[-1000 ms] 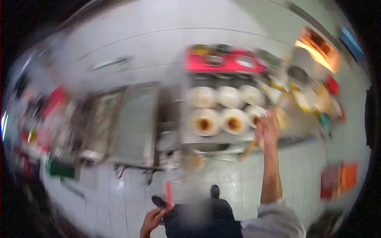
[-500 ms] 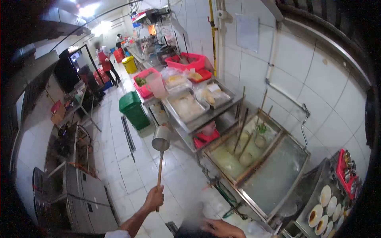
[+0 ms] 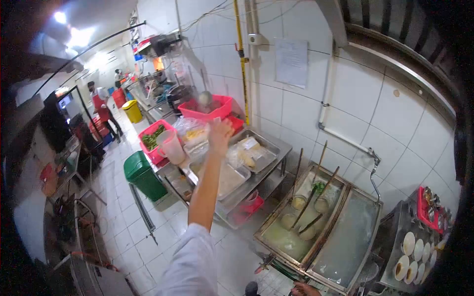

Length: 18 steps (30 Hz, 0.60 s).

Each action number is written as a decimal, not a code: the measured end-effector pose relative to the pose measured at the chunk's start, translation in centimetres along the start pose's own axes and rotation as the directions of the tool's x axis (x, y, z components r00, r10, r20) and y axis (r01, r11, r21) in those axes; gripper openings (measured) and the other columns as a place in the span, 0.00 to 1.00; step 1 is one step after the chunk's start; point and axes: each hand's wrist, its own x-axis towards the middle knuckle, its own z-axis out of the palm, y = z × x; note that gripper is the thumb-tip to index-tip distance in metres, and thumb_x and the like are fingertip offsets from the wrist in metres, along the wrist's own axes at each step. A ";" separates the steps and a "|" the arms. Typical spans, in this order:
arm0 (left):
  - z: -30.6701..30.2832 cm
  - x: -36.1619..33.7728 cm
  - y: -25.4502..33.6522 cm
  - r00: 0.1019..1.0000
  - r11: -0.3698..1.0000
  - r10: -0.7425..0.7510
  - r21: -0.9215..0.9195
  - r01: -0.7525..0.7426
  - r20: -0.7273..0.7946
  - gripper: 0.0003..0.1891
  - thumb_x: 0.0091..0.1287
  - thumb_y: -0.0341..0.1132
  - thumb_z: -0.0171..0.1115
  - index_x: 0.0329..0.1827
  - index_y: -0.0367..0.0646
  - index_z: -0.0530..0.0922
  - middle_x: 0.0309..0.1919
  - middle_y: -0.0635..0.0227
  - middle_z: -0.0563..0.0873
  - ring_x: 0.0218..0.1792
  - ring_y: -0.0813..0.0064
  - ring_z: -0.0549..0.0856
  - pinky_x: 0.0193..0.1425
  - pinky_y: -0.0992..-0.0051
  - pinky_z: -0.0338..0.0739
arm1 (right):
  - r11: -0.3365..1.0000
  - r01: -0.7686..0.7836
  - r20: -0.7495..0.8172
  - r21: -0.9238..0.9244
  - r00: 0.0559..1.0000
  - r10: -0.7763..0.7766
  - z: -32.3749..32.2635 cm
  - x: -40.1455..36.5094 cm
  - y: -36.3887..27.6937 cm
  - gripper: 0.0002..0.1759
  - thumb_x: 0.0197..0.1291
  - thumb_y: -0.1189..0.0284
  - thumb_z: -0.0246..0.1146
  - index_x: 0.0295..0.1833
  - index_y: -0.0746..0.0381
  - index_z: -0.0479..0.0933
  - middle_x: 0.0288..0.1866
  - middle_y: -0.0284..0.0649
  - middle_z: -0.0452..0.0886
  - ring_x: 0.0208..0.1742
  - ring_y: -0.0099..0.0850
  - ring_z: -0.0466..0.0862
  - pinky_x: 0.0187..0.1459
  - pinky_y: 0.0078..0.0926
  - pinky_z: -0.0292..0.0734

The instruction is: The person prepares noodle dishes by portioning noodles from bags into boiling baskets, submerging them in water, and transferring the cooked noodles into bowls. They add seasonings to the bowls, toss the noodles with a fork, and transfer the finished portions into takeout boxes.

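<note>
Ladle (image 3: 205, 100) — wall sheet (image 3: 291, 63) illegible

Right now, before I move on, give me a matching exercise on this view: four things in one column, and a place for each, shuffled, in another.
Things:
1. Camera wearer's outstretched hand
2. Leafy greens
3. Paper sheet
4. Green bin

Places:
A. On the tiled wall
B. Over towards the table
C. On the floor
D. In a pink basket

Pairs: 1-B, 2-D, 3-A, 4-C
</note>
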 end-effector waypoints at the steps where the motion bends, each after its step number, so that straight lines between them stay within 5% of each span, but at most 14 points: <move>1: -0.2 -1.0 -1.8 1.000 1.000 -0.020 0.000 0.020 0.011 0.29 0.73 0.56 0.45 0.69 0.46 0.64 0.66 0.60 0.72 0.67 0.59 0.70 0.71 0.62 0.63 | 0.998 -0.049 -0.015 0.033 0.999 0.049 0.1 -0.2 0.4 0.17 0.71 0.69 0.55 0.62 0.62 0.72 0.44 0.43 0.81 0.41 0.31 0.82 0.44 0.29 0.77; 3: -2.1 -2.8 -7.2 0.940 0.930 0.034 0.334 -0.154 0.338 0.24 0.74 0.48 0.45 0.69 0.48 0.65 0.65 0.61 0.73 0.67 0.59 0.70 0.72 0.61 0.60 | 0.980 -0.159 -0.048 0.122 0.985 0.166 0.8 -1.2 1.4 0.18 0.70 0.66 0.56 0.60 0.63 0.73 0.48 0.44 0.82 0.46 0.34 0.83 0.48 0.30 0.76; 4: -3.6 -3.0 -8.6 0.812 0.450 0.238 0.680 -0.579 0.533 0.23 0.74 0.45 0.45 0.69 0.47 0.65 0.64 0.61 0.73 0.66 0.59 0.71 0.73 0.61 0.60 | 0.960 -0.278 -0.030 0.004 0.960 0.278 0.7 -1.6 1.2 0.26 0.70 0.60 0.56 0.70 0.55 0.67 0.62 0.49 0.77 0.63 0.34 0.77 0.61 0.33 0.70; 5: -4.6 -3.7 -9.5 0.575 -0.233 0.218 0.614 -0.754 0.789 0.22 0.74 0.42 0.45 0.68 0.45 0.66 0.64 0.60 0.74 0.66 0.59 0.71 0.73 0.61 0.60 | 0.982 -0.117 -0.112 0.151 0.985 0.135 2.1 -1.2 5.2 0.24 0.68 0.61 0.59 0.66 0.56 0.69 0.51 0.43 0.83 0.53 0.35 0.83 0.56 0.30 0.75; 6: -5.2 -5.2 -11.4 0.635 -0.031 0.202 0.653 -0.757 0.745 0.28 0.71 0.49 0.47 0.70 0.43 0.61 0.67 0.58 0.69 0.69 0.60 0.66 0.74 0.61 0.56 | 0.915 -0.010 -0.152 0.404 0.985 0.078 3.6 -2.8 9.8 0.24 0.67 0.62 0.61 0.66 0.55 0.69 0.52 0.41 0.83 0.54 0.32 0.82 0.56 0.30 0.75; 7: -4.4 -7.6 -12.7 0.754 0.410 0.104 0.663 -0.627 0.648 0.35 0.69 0.55 0.48 0.72 0.41 0.57 0.70 0.57 0.64 0.71 0.61 0.61 0.76 0.61 0.52 | 0.966 -0.209 -0.083 0.153 0.971 0.223 1.6 -3.6 6.6 0.24 0.68 0.58 0.58 0.66 0.55 0.69 0.53 0.39 0.83 0.54 0.32 0.82 0.56 0.31 0.75; 8: -3.5 -10.6 -13.7 0.808 0.723 -0.048 0.578 -0.378 0.588 0.43 0.66 0.61 0.50 0.75 0.39 0.52 0.73 0.55 0.59 0.74 0.61 0.56 0.77 0.60 0.48 | 0.918 -0.301 -0.061 0.258 0.943 0.326 0.1 -5.3 3.9 0.24 0.70 0.55 0.52 0.60 0.63 0.73 0.52 0.50 0.81 0.55 0.44 0.80 0.59 0.39 0.73; 9: -2.8 -13.1 -14.8 0.786 0.829 -0.159 0.513 -0.223 0.597 0.50 0.63 0.68 0.51 0.77 0.37 0.48 0.76 0.53 0.54 0.77 0.62 0.51 0.78 0.60 0.45 | 0.910 -0.272 -0.174 0.312 0.925 0.336 1.1 -7.5 5.8 0.24 0.70 0.55 0.52 0.60 0.61 0.73 0.52 0.48 0.81 0.55 0.43 0.80 0.59 0.39 0.72; 11: 1.2 -17.7 -16.5 0.510 0.789 -0.365 0.549 -0.274 0.779 0.63 0.49 0.74 0.61 0.77 0.37 0.45 0.76 0.55 0.51 0.77 0.60 0.49 0.78 0.55 0.42 | 0.869 -0.285 -0.233 0.403 0.887 0.399 -1.1 -11.9 6.5 0.23 0.67 0.57 0.56 0.61 0.59 0.73 0.49 0.46 0.83 0.51 0.42 0.83 0.56 0.39 0.75; 13: 5.1 -21.9 -19.2 0.536 0.657 -0.579 0.741 -0.139 0.614 0.61 0.50 0.68 0.68 0.76 0.38 0.47 0.75 0.54 0.54 0.77 0.60 0.52 0.77 0.60 0.49 | 0.758 -0.498 -0.357 0.421 0.678 0.643 -0.7 -16.0 12.0 0.23 0.64 0.60 0.59 0.62 0.59 0.72 0.48 0.48 0.83 0.48 0.43 0.84 0.52 0.41 0.77; 15: 5.9 -24.4 -23.3 0.526 0.718 -0.549 0.689 -0.103 0.650 0.54 0.51 0.60 0.72 0.73 0.39 0.55 0.68 0.54 0.67 0.71 0.62 0.66 0.73 0.64 0.58 | 0.586 -0.762 -0.583 0.274 0.353 0.732 -1.8 -19.0 15.4 0.23 0.59 0.65 0.62 0.59 0.61 0.71 0.44 0.48 0.83 0.42 0.48 0.83 0.47 0.42 0.77; 16: 6.2 -25.3 -24.4 0.530 0.711 -0.554 0.696 -0.102 0.642 0.54 0.51 0.60 0.72 0.73 0.39 0.55 0.68 0.54 0.67 0.71 0.62 0.66 0.73 0.64 0.58 | 0.587 -0.763 -0.575 0.272 0.360 0.735 -2.2 -19.7 16.0 0.23 0.59 0.65 0.62 0.59 0.61 0.71 0.44 0.48 0.83 0.42 0.48 0.83 0.47 0.42 0.77; 18: 6.5 -27.7 -26.0 0.314 0.692 -0.644 0.706 -0.150 0.698 0.35 0.57 0.52 0.72 0.60 0.38 0.70 0.51 0.60 0.80 0.55 0.68 0.79 0.61 0.68 0.71 | 0.270 -0.936 -0.703 0.225 0.036 0.710 -3.8 -20.1 18.1 0.20 0.57 0.70 0.65 0.54 0.62 0.71 0.39 0.47 0.81 0.40 0.50 0.83 0.41 0.40 0.79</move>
